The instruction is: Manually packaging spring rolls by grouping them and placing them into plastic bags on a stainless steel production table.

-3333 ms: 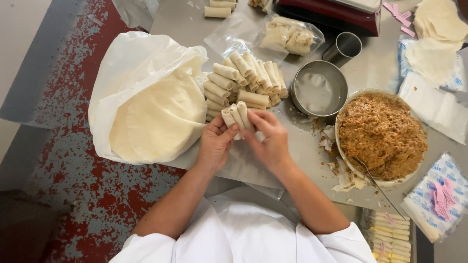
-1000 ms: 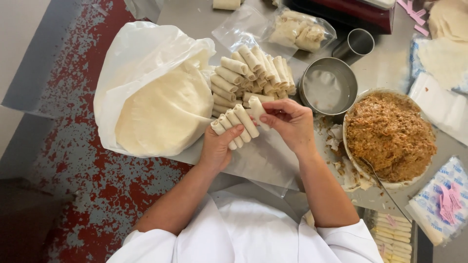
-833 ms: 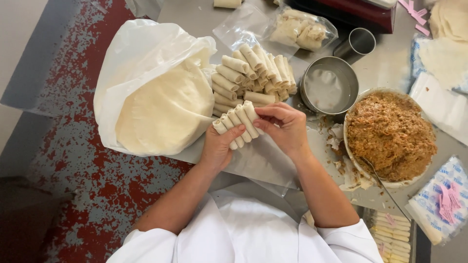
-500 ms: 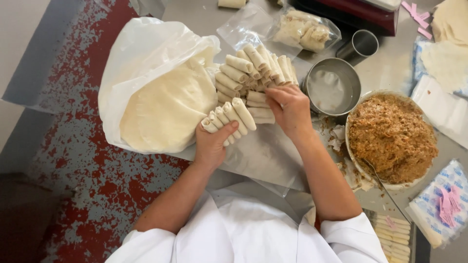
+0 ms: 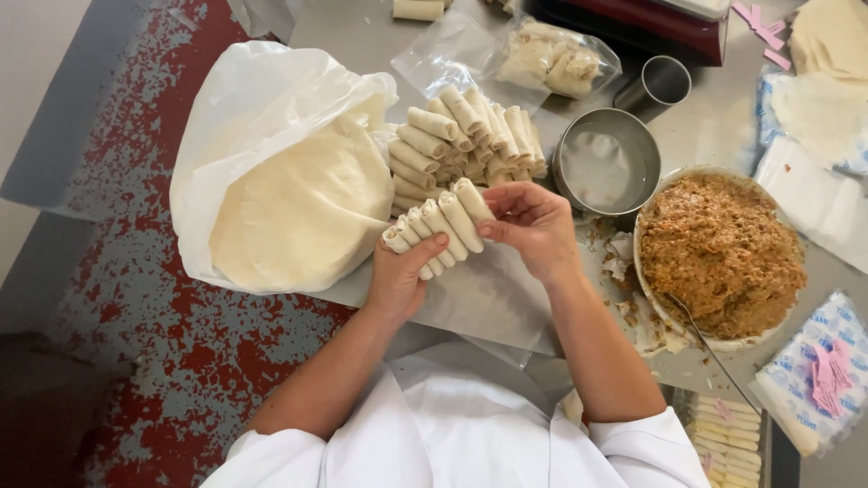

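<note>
At the far left, the red speckled floor (image 5: 136,298) ran under the counter's edge, and a white plastic bag (image 5: 262,117) lay open on the grey counter (image 5: 362,36) with a stack of round pale wrappers (image 5: 303,212) inside it. Just right of that stack, the left hand (image 5: 402,276) was curled around a row of rolled pastries (image 5: 434,230), thumb pressed over their near ends, the rolls lying side by side and tilted up toward the right. The right hand (image 5: 533,226) met them from the right, its fingertips pinching the topmost roll at the row's right end. Both hands hovered above a sheet of clear plastic (image 5: 488,303) spread on the counter near the person. Directly beyond the hands, a pile of finished rolls (image 5: 466,136) lay heaped, close to the held row. Further right stood a round metal bowl (image 5: 604,167) and a small metal cup (image 5: 655,86), then a wide bowl of brown minced filling (image 5: 719,253) with a thin utensil handle (image 5: 714,348) leaning from it.

Open room was scarce: the bag crowded the left, the pile the far side, the bowls the right, leaving only the plastic sheet below the hands.

A clear bag of rolls (image 5: 551,59) at the far edge was hard to read through its film. More wrappers (image 5: 827,41) were cut off at the top right, and a tray of rolls (image 5: 728,434) was partly hidden behind the right sleeve.
</note>
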